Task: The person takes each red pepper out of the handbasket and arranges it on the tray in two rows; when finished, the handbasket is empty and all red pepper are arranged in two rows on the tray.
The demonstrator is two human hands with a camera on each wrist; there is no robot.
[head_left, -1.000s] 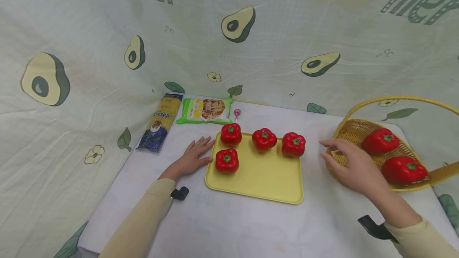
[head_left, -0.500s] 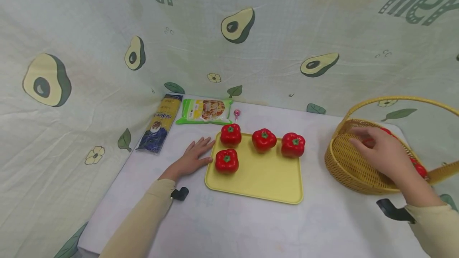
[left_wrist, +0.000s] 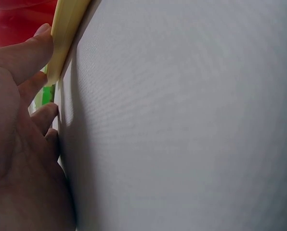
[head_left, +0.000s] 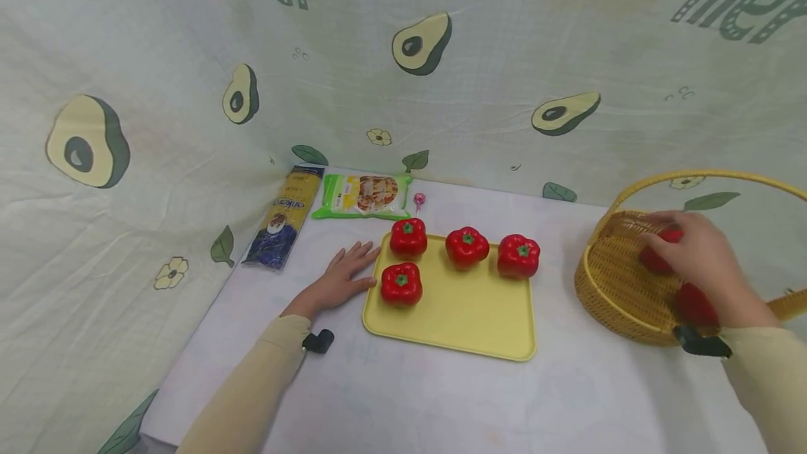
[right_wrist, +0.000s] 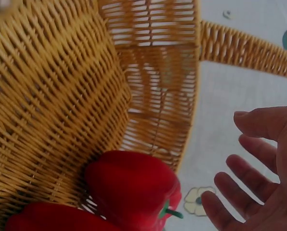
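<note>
At the right, a woven basket (head_left: 605,293) holds a red bell pepper (right_wrist: 134,185) and a second red bell pepper (right_wrist: 52,219). Over the basket hovers my right hand (head_left: 702,258), fingers apart and relaxed; the right wrist view shows a gap between its fingertips and the nearer pepper. In the head view this hand partly hides both peppers. My left hand (head_left: 337,279) rests flat on the table, its thumb and fingertips at the left rim of a yellow tray (head_left: 469,324). Several red bell peppers (head_left: 401,284) stand on that tray, mostly along its back and left sides.
Behind the tray lie a green food packet (head_left: 366,196) and a small pink lollipop (head_left: 419,200). A blue and gold packet (head_left: 277,223) is at the back left. The basket's tall handle (head_left: 693,174) arches over it. A printed cloth hangs behind the table.
My right hand has moved rightward, from the basket's left rim to above the peppers inside it. The left hand and the tray's peppers stay put.
</note>
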